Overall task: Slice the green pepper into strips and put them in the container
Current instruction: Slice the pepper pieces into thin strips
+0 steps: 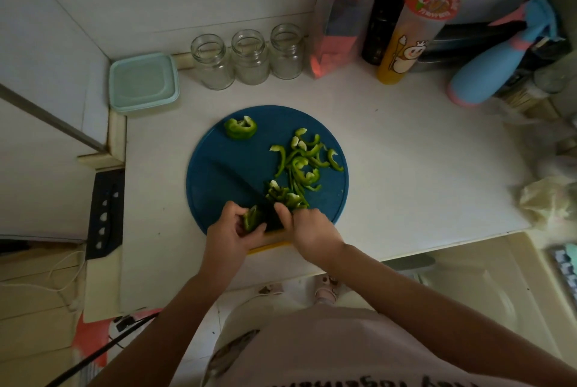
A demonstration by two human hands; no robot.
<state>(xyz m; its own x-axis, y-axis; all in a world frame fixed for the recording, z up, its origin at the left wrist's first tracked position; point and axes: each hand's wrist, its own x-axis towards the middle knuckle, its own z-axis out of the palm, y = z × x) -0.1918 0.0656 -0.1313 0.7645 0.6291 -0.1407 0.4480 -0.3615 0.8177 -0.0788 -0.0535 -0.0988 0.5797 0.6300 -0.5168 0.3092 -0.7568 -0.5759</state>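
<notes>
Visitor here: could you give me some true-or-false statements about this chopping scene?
1. The left hand holds a pepper piece. True.
2. The cutting board is square and red. False: it is round and blue.
3. The cut strips lie in the container. False: they lie on the board; the lidded container stands apart.
4. The right hand holds a knife. True.
5. Three glass jars stand behind the board. True.

Three clear glass jars (249, 57) in a row at back wall. Right of them: black bottle (382, 21), then printed cup (412, 33) with red straw. Blue-pink spray bottle (496, 68) tilted, far right. Crumpled plastic bag (549, 199) at right counter edge. Black rack (104, 211) left; white cable (67, 265) below.
</notes>
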